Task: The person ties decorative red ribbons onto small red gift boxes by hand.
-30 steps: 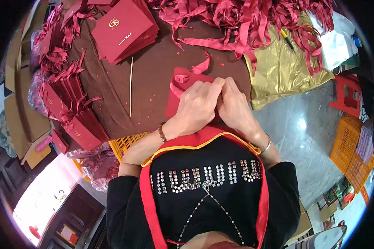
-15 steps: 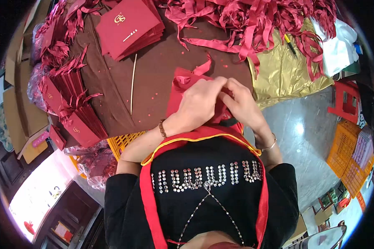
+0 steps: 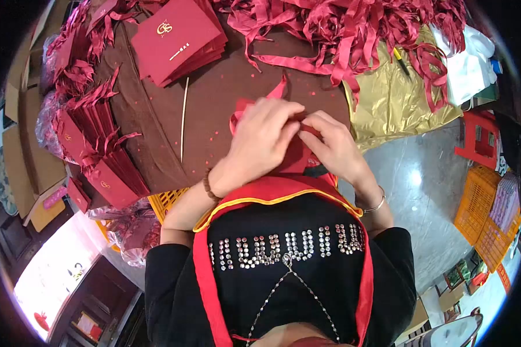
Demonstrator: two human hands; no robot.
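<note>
At the near edge of the brown-covered table, a red card or pouch point(image 3: 293, 160) lies beneath my hands, with red ribbon point(image 3: 279, 88) sticking out past my left hand. My left hand point(image 3: 264, 134) is closed, its fingers pinched on the ribbon at the top of the red piece. Close beside it, my right hand point(image 3: 333, 144) is also closed, thumb and fingers together; what lies between its fingertips is too hidden to make out. The two hands nearly touch at the fingertips.
A stack of red cards point(image 3: 179, 40) lies at the back left, near a thin stick point(image 3: 184, 118). Finished-looking red pouches point(image 3: 113, 179) stand at left. Loose ribbons point(image 3: 347, 34) heap at the back, beside gold sheeting point(image 3: 393, 104) and a pen point(image 3: 400, 61). Orange crates point(image 3: 477, 199) stand right.
My left hand has shifted slightly left and up, its wrist turned. My right hand's fingers have moved slightly down and left. The ribbon end now points more upward.
</note>
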